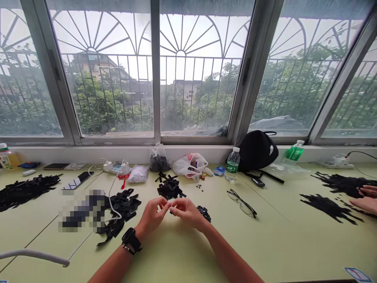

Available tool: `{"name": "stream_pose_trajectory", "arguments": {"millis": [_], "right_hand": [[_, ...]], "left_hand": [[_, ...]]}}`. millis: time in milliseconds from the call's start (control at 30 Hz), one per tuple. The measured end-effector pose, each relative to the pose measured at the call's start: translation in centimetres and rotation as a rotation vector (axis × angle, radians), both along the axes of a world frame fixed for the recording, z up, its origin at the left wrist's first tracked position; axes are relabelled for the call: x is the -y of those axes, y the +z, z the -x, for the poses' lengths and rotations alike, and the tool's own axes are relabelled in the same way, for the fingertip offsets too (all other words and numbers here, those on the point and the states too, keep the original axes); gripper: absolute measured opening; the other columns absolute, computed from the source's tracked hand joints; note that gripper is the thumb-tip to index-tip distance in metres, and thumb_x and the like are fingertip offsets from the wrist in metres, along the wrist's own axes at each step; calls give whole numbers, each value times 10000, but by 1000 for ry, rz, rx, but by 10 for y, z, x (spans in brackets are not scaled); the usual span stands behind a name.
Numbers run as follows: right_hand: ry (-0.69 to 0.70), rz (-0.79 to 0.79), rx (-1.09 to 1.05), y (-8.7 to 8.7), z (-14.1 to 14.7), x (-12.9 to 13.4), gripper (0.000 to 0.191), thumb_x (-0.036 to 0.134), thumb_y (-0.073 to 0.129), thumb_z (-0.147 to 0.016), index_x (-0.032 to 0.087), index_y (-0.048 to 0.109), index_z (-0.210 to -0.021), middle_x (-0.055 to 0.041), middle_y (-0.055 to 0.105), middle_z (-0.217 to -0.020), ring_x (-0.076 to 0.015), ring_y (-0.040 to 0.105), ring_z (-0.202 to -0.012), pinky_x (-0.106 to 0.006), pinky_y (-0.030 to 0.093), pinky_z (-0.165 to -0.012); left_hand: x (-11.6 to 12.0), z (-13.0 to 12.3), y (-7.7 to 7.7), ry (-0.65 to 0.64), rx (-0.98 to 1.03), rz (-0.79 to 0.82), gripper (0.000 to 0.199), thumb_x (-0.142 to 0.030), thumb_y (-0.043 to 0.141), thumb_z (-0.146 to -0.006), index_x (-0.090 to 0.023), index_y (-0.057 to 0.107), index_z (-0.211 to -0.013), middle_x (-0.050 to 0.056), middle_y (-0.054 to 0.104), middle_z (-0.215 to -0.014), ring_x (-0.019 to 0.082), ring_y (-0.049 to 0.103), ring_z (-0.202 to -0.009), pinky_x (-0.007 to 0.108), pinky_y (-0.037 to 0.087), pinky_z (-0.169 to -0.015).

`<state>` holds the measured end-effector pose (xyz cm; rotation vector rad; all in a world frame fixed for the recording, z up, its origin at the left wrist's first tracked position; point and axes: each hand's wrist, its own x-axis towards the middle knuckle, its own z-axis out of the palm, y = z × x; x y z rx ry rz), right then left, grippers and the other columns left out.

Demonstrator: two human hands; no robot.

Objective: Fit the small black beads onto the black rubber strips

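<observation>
My left hand (155, 212) and my right hand (186, 211) meet over the table, thumbs and fingertips pinched together. A small dark bit shows just under the fingertips; the fingers hide the rest of what they hold. Close behind the hands lies a pile of short black fabric strips (169, 188). A heap of small shiny dark pieces (204, 213) sits beside my right hand, partly behind it. Left of my left hand, more black strips (125, 206) spread across the table, with a white cable (110, 192) running over them.
Eyeglasses (243, 203), a water bottle (232, 164) and a black bag (257, 151) stand to the right. Plastic bags (191, 165) and a power strip (116, 168) line the window ledge. Another person's hand (365, 202) is at black strips (328, 206) on the far right.
</observation>
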<state>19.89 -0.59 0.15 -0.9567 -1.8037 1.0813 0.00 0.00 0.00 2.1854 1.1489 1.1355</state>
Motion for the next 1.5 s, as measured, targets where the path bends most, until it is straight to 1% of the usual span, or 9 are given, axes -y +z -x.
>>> {"name": "stream_pose_trajectory", "arguments": {"millis": [100,267,367,433,500,733,1100,1300,1500], "right_hand": [[-12,4,-12,-2,-1,-2,375,529,688,-879,160,757,-866,-38,672,-751,-136,551,-643,-230,412,-562],[-51,3,81,-7,-4,-7,487,554,654,-896,138,706,-648,-16,581,-572,-104,457,-521,-228,373,-502],[-172,-77,40,-8,-4,-8,385,519,681,-881,172,764,-1027,-62,711,-887,-144,592,-677,-234,479,-573],[-234,-124,15,-7,-4,-9,477,506,685,-878,227,685,-1266,-90,681,-1192,-170,651,-825,-256,541,-646],[-241,-138,32,-7,-5,-8,460,498,657,-897,239,674,-1278,-97,637,-1287,-173,667,-856,-268,560,-672],[-235,-197,162,-6,-4,-6,270,423,611,-936,195,744,-990,-64,694,-1004,-152,636,-741,-260,513,-650],[-235,-190,196,-5,-5,-7,270,411,599,-933,178,734,-908,-31,680,-810,-147,559,-673,-249,428,-608],[-229,-186,188,-6,-6,-7,294,436,590,-933,177,718,-876,-16,642,-748,-145,535,-651,-245,400,-596],[-255,-201,177,-5,-8,-9,303,438,572,-937,181,703,-844,-4,615,-715,-141,507,-630,-246,381,-587]], "left_hand": [[-1,0,-1,4,-6,-7,410,-466,486,-1025,-198,697,-797,5,719,-751,158,611,-681,260,411,-623],[-2,1,-3,97,-28,-55,396,-445,451,-1040,-203,674,-820,2,697,-764,167,603,-709,261,408,-627],[-3,2,-3,151,-38,-74,315,-410,472,-1030,-215,684,-901,14,719,-852,189,633,-794,276,432,-661],[-4,3,-4,188,-48,-100,242,-360,500,-1012,-220,683,-940,20,723,-900,201,642,-850,290,454,-710],[-4,4,-5,219,-85,-139,165,-268,522,-981,-222,680,-972,27,720,-944,213,638,-914,313,465,-794],[-9,15,-12,476,-415,-124,525,66,467,-748,-257,694,-1094,49,680,-1177,271,548,-1132,403,388,-904],[-27,49,-19,806,-719,-30,546,20,478,-810,-219,657,-1267,159,519,-1431,366,437,-1249,497,405,-912],[-31,59,-14,824,-726,14,501,3,440,-871,-214,638,-1277,149,577,-1301,316,526,-1085,402,431,-840],[-36,59,-14,779,-654,-40,620,54,442,-830,-186,547,-1392,143,583,-1254,260,547,-1022,326,413,-817]]}}
